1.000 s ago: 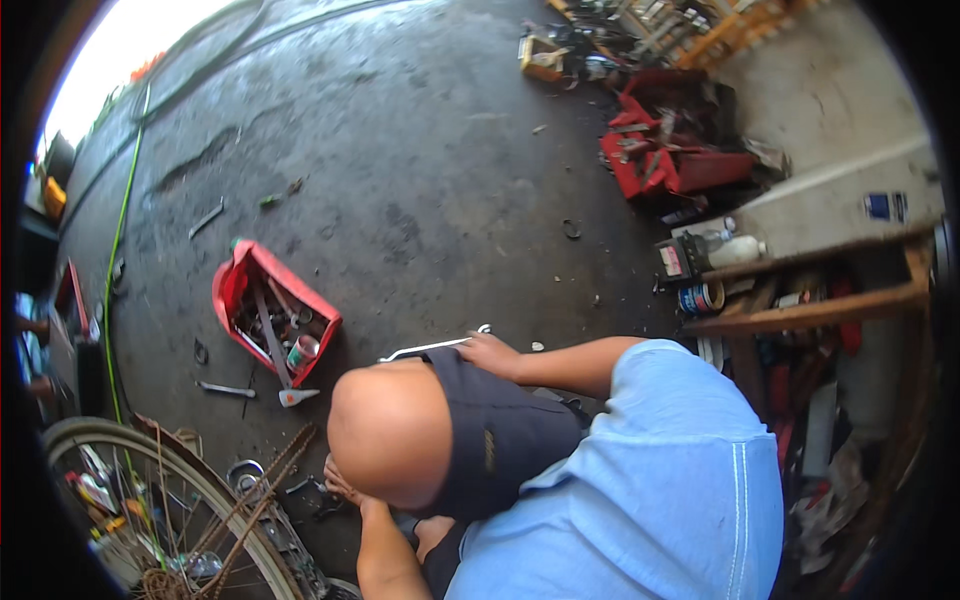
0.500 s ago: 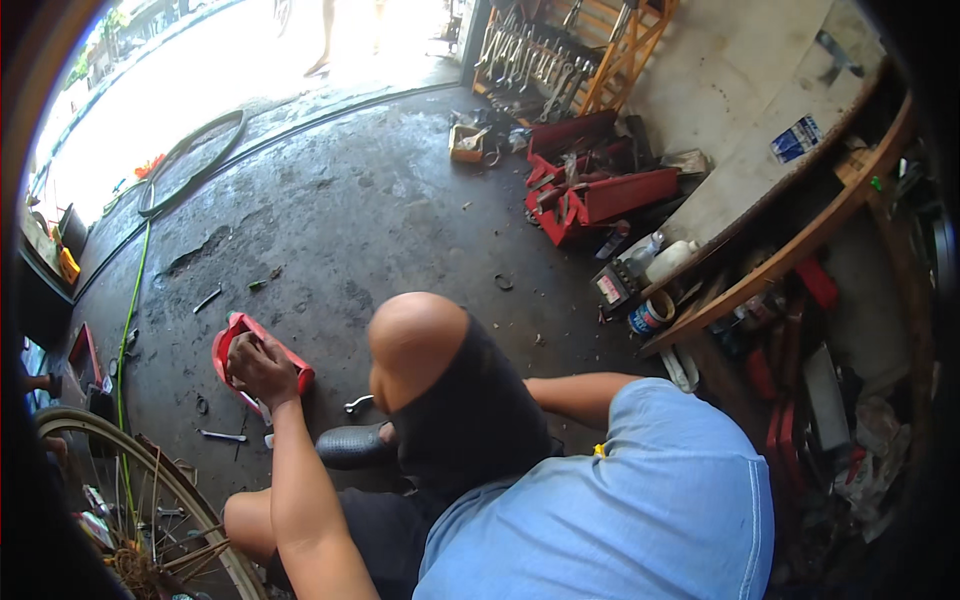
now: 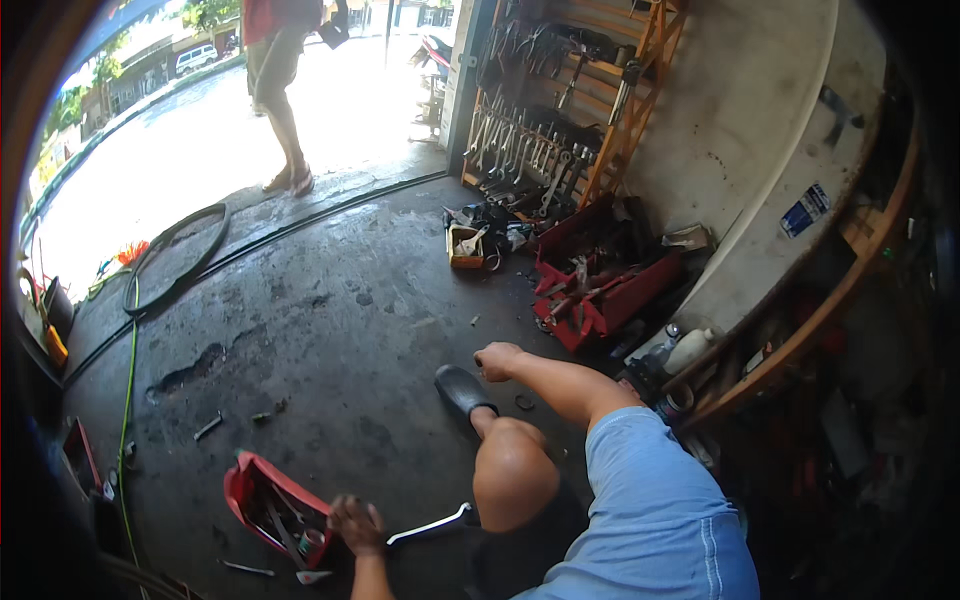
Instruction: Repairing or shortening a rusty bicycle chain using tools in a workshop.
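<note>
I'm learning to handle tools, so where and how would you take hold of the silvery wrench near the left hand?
Probably mid-shaft, from above, coming from the left. The silvery wrench is long and thin, its middle in plain view. Its right end shows close to the bent leg, likely leaving less room there, while the left hand is near its other end.

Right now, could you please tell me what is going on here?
The person's left hand is beside a red bin of tools, with a wrench just to its right. The right hand is held out, seen just right of a shoe; I cannot tell whether either hand holds anything. Another person is outside.
</note>
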A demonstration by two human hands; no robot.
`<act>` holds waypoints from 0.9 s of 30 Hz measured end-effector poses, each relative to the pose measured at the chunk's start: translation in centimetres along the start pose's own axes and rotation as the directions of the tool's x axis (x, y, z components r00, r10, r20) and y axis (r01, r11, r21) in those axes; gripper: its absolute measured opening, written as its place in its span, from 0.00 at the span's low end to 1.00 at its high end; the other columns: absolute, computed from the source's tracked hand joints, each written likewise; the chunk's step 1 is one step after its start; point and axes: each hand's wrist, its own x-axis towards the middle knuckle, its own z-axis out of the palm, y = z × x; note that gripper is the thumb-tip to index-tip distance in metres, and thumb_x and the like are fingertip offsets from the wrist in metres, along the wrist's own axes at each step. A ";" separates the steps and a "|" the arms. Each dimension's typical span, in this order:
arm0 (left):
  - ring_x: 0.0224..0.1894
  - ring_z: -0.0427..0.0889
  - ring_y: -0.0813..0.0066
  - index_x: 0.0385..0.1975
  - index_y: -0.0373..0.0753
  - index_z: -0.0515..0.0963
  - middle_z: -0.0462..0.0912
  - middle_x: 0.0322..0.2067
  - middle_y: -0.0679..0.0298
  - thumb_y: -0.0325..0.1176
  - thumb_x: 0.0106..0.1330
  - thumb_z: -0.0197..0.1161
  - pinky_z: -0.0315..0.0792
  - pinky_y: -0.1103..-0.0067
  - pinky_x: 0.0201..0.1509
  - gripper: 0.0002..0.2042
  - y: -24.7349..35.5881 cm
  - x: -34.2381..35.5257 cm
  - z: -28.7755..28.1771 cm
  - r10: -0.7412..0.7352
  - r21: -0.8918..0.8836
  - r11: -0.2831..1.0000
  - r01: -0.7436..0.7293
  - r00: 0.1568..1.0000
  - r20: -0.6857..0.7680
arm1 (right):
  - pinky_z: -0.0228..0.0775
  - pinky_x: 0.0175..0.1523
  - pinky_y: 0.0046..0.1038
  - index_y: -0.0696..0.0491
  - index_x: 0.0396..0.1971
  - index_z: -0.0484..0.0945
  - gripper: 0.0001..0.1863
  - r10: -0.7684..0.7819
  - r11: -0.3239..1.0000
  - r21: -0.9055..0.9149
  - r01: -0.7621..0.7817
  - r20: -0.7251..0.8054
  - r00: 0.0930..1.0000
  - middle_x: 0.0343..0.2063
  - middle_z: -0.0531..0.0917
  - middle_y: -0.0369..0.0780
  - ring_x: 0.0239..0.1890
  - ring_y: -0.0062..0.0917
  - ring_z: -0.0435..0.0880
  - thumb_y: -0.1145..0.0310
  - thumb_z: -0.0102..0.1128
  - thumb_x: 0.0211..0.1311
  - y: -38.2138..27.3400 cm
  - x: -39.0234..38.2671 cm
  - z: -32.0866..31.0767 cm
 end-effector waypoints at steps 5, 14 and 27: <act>0.63 0.69 0.47 0.52 0.41 0.74 0.74 0.55 0.52 0.41 0.60 0.66 0.60 0.54 0.67 0.22 -1.2 0.1 0.8 0.073 -0.043 0.997 -0.063 0.945 0.320 | 0.75 0.59 0.43 0.49 0.52 0.82 0.18 -0.087 0.959 0.267 0.090 -0.025 0.996 0.45 0.87 0.46 0.52 0.44 0.85 0.60 0.62 0.63 -1.5 9.0 4.1; 0.60 0.71 0.43 0.51 0.37 0.77 0.77 0.53 0.48 0.39 0.64 0.66 0.67 0.53 0.63 0.19 -5.4 11.3 -2.9 -0.187 0.284 0.952 0.116 0.953 0.239 | 0.74 0.60 0.40 0.50 0.56 0.79 0.21 0.049 0.802 0.568 0.186 -0.373 0.927 0.45 0.87 0.46 0.52 0.40 0.85 0.59 0.63 0.65 9.4 24.1 -11.4; 0.62 0.68 0.42 0.51 0.39 0.78 0.68 0.62 0.47 0.50 0.62 0.69 0.64 0.53 0.68 0.24 1.7 10.3 -14.2 -0.768 0.500 0.488 0.715 0.624 -0.144 | 0.75 0.52 0.29 0.57 0.59 0.77 0.29 0.565 0.346 0.573 0.743 -0.760 0.323 0.47 0.84 0.42 0.46 0.27 0.84 0.72 0.68 0.54 32.5 53.7 -63.8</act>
